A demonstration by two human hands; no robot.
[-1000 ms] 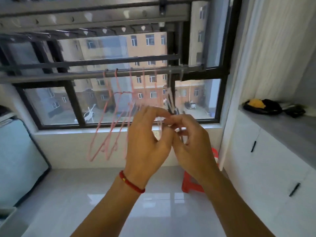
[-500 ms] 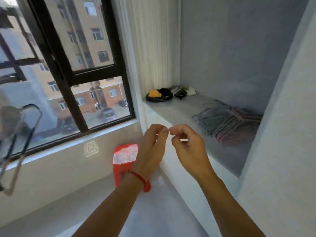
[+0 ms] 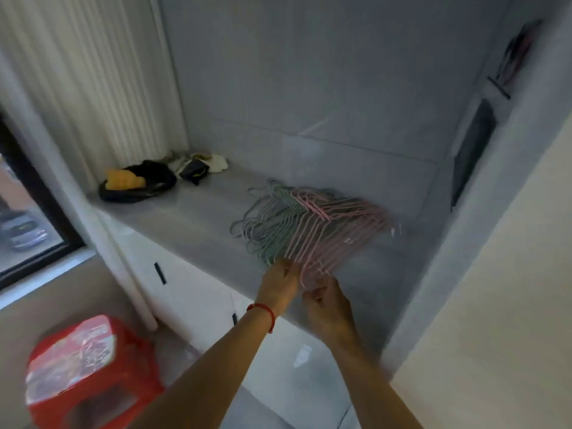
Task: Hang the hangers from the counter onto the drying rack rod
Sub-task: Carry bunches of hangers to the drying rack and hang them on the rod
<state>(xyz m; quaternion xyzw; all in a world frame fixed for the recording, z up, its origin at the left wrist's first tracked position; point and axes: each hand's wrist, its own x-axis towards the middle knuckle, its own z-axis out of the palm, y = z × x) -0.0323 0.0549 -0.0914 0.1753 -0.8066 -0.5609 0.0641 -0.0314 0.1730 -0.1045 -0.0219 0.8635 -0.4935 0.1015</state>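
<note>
A pile of thin wire hangers lies on the grey counter (image 3: 185,218), with pink hangers (image 3: 337,224) on the right and green hangers (image 3: 263,233) on the left. Both my hands are at the pile's near edge. My left hand (image 3: 278,289), with a red cord at the wrist, reaches its straight fingers onto the near ends of the hangers. My right hand (image 3: 326,305) has its fingers curled against the lower tips of the pink hangers; blur hides whether it holds one. The drying rack rod is out of view.
A black bundle with a yellow item (image 3: 136,184) and a few small cloths (image 3: 201,165) lie at the counter's far left end. White cabinet doors (image 3: 192,289) sit below the counter. A red plastic stool (image 3: 86,373) stands on the floor at the lower left, beside the window (image 3: 24,230).
My view has swung right from the window and rack, where pink hangers hang, to the counter. Both hands, empty and held together in mid-air before, have dropped to the hanger pile.
</note>
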